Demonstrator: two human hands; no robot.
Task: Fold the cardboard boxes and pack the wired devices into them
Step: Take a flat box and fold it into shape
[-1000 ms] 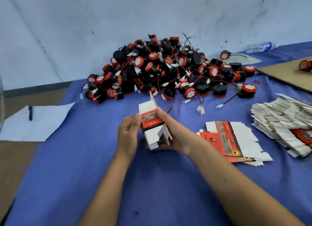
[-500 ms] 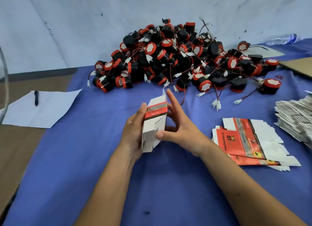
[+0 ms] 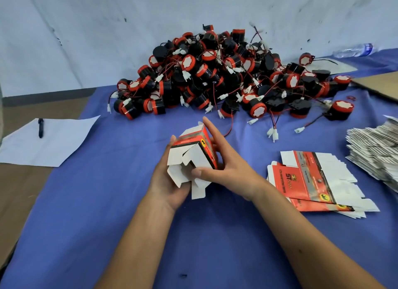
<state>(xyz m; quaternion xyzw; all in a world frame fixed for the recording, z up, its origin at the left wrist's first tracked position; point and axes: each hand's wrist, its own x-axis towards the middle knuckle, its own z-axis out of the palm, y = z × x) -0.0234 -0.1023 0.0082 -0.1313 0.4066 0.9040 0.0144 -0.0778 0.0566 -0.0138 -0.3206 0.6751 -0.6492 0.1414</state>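
Cloth (image 3: 215,245): blue, spread over the table from the near edge to the far wall; bare brown table (image 3: 19,194) shows along its left side.
Devices (image 3: 226,77): a big heap of black-and-red round units with red wires and white plugs, at the far side of the cloth against the wall, stragglers trailing off to the right.
Paper (image 3: 49,142): a white sheet at the left, half on the cloth and half on the table, with a dark pen (image 3: 40,127) lying on its far end.
Stack (image 3: 374,150): grey-white flat sheets piled at the right edge, only partly in view.
Flat boxes (image 3: 312,178): a few unfolded red-and-white blanks lying just right of the hands, near side of the stack.
Box (image 3: 193,157): red, black and white, half opened, held above the cloth in the middle between both hands; its white end flaps hang loose toward the near side.
Left hand (image 3: 168,181): cups the box from the left and below, fingers curled round its side.
Right hand (image 3: 224,165): grasps the box from the right, fingers stretched along its far face, thumb pressed on a white flap.
Bottle (image 3: 355,50): clear plastic, lying on its side at the far right by the wall.
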